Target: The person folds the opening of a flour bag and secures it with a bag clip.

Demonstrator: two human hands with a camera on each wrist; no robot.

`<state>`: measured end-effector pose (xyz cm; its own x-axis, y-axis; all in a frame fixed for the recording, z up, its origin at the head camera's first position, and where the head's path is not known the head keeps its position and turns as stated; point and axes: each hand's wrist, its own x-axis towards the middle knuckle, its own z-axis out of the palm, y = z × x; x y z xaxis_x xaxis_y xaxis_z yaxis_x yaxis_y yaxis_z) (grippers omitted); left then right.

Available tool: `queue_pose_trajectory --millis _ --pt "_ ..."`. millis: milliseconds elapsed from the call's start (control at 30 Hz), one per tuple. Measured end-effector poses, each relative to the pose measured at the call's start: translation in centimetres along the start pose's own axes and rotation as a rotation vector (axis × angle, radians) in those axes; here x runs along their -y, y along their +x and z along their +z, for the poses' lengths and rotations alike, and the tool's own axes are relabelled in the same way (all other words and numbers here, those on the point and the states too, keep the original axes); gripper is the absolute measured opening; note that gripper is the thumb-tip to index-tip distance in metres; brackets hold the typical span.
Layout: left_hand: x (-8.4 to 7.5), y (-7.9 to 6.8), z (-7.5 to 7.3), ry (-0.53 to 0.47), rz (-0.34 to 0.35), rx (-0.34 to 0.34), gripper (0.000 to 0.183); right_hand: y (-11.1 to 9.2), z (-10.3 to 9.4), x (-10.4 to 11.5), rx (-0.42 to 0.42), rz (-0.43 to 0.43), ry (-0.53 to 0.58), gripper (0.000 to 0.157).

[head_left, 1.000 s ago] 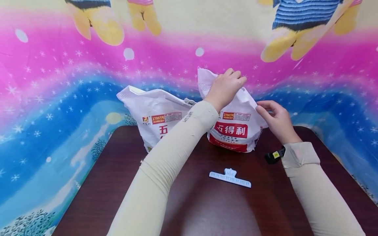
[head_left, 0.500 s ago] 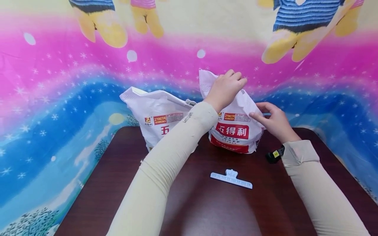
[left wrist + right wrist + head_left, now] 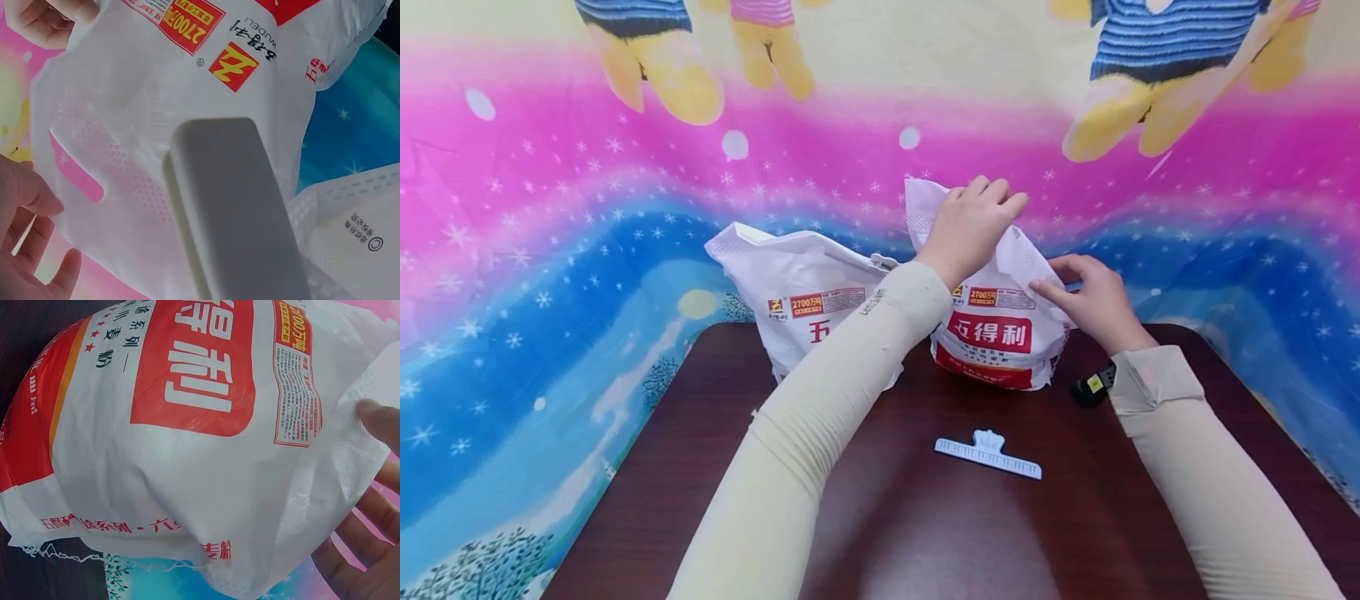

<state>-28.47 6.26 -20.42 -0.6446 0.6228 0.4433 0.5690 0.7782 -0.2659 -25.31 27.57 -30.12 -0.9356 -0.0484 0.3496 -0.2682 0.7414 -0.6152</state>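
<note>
Dark wooden worktop (image 3: 1075, 508) carries a white, red-printed, plasticky flour bag (image 3: 988, 333), probably hefty but floppy, best held by the rim (image 3: 42, 137): right hand's (image 3: 1096, 304) fingers pinch it, left hand's (image 3: 973, 225), can't tell.

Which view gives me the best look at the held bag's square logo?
The left wrist view: the square logo on the held bag shows whole and large there. In the head view the left sleeve partly covers it; the right wrist view misses it.

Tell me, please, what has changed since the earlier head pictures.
The right hand has shifted slightly left, its thumb now farther over the front of the right bag. The left hand stays at that bag's top; the left bag and loose clip look unmoved.
</note>
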Motion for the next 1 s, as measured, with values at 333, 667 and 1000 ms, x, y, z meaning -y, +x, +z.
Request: queue_pose_trajectory --millis 333,667,1000 --pt "-0.8 0.0 1.0 0.071 0.109 -0.069 0.037 0.0 0.2 0.1 -0.009 0.014 -0.001 0.06" --pt "-1.7 0.7 2.1 0.248 0.294 -0.046 0.036 -0.1 0.3 0.2 -0.014 0.017 -0.007 0.055" --pt "-3.1 1.2 2.6 0.289 0.355 0.096 0.047 -0.4 0.4 -0.2 -0.01 0.01 -0.032 0.047"
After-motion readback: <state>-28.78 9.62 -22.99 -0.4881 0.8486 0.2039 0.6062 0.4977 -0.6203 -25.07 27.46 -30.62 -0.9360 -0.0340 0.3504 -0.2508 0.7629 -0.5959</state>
